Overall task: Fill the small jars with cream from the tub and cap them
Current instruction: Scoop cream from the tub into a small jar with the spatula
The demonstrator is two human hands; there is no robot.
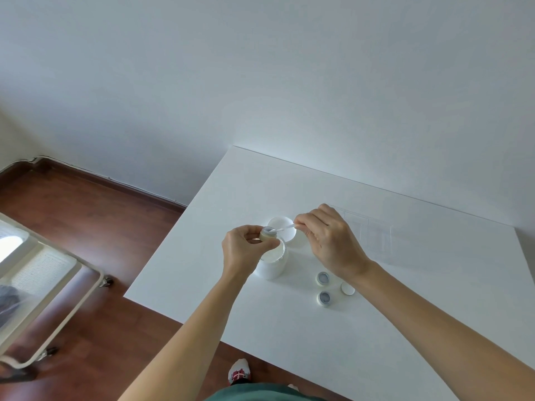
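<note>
Filling step, head view. The left hand point(241, 250) pinches a small jar point(267, 234) between curled fingers and thumb, holding it mouth-up directly over the open white cream tub point(272, 263), which stands on the white table point(376, 328) just below and beside that hand. The right hand point(330, 241) grips the far end of a thin white spatula point(285, 228) between fingertips and thumb; its near tip sits at the mouth of the held jar, apparently depositing cream. The tub's round lid point(282, 225) lies flat just beyond both hands. Nearer the person than the right hand, beside its wrist, two more small jars point(323, 278) point(324, 298) stand open, and a small white cap point(347, 288) lies just beside them, partly under the forearm; whether these two hold cream cannot be told. A clear plastic container point(373, 233) sits beyond the right hand. To do this step well, judged from the arrangement: keep the jar level and above the tub so that drips fall back into it; wipe the spatula tip against the inner rim of the jar rather than the threaded outside, since cream on the thread would likely foul the cap; fill short of the brim. The chief risk appears to be the light jar slipping in a two-finger pinch under spatula pressure.
</note>
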